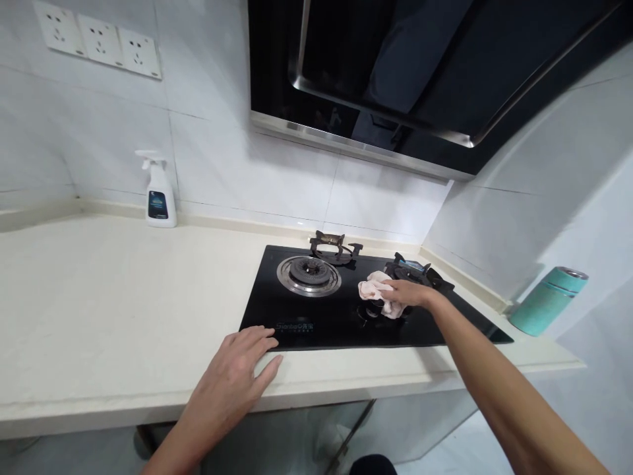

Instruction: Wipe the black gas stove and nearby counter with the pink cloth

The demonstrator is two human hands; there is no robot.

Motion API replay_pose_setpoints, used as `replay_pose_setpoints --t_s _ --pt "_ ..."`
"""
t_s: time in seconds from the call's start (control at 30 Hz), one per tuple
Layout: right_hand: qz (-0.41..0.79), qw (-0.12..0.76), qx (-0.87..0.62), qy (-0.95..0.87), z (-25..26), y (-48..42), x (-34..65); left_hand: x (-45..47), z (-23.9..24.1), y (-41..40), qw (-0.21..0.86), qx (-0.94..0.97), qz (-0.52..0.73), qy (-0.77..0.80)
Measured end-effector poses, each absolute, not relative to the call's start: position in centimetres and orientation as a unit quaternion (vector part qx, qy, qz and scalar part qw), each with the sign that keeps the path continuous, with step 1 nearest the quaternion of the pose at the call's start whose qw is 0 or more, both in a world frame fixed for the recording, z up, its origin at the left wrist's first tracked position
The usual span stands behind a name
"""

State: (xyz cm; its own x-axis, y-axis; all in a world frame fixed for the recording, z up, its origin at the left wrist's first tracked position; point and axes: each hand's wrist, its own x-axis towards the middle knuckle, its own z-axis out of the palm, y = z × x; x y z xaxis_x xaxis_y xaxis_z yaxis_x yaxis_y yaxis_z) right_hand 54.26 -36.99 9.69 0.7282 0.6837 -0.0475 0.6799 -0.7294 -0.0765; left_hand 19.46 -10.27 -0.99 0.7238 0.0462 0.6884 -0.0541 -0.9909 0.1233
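Note:
My right hand (406, 292) grips a crumpled pale pink cloth (374, 287), pressed near the control knob (372, 308) of a black glass gas stove (291, 316). Part of the knob area is hidden under the cloth. At the stove's front left corner my left hand (244, 359) rests on the counter edge, fingers outstretched and holding nothing. The left burner (310, 272) lies bare inside its metal ring. Its pan support (336, 247) has been set at the back edge of the stove. Behind my right hand, the right burner (410, 272) still has its dark support around it.
A white spray bottle (161, 201) stands by the wall on the pale counter (99, 310). To the right of the stove is a teal tumbler (548, 301). A black range hood (376, 79) overhangs the stove. Wall sockets (100, 41) are at upper left.

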Motion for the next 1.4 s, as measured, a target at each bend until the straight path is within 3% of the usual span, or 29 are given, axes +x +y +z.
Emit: replay_pose_setpoints --t_s 0.2,0.53,0.77,1.2,1.4 --pt "0.122 0.012 -0.924 -0.361 8.6 -36.7 56.5 19.6 -1.4 -10.1 0.058 0.919 0.389 -0.021" --pt "0.031 -0.022 -0.939 -0.341 6.5 -30.0 56.8 19.8 -1.1 -10.6 0.076 0.916 0.395 -0.013" --pt "0.002 -0.029 -0.91 -0.413 6.3 -25.3 49.5 19.8 -1.2 -10.6 0.075 0.916 0.394 -0.011" --pt "-0.14 0.053 -0.924 -0.352 3.4 -29.7 38.2 19.6 -1.3 -10.1 0.056 0.922 0.383 -0.015" --pt "-0.141 0.147 -0.861 -0.466 2.7 -27.5 33.7 20.1 -1.1 -10.3 0.057 0.927 0.372 -0.007"
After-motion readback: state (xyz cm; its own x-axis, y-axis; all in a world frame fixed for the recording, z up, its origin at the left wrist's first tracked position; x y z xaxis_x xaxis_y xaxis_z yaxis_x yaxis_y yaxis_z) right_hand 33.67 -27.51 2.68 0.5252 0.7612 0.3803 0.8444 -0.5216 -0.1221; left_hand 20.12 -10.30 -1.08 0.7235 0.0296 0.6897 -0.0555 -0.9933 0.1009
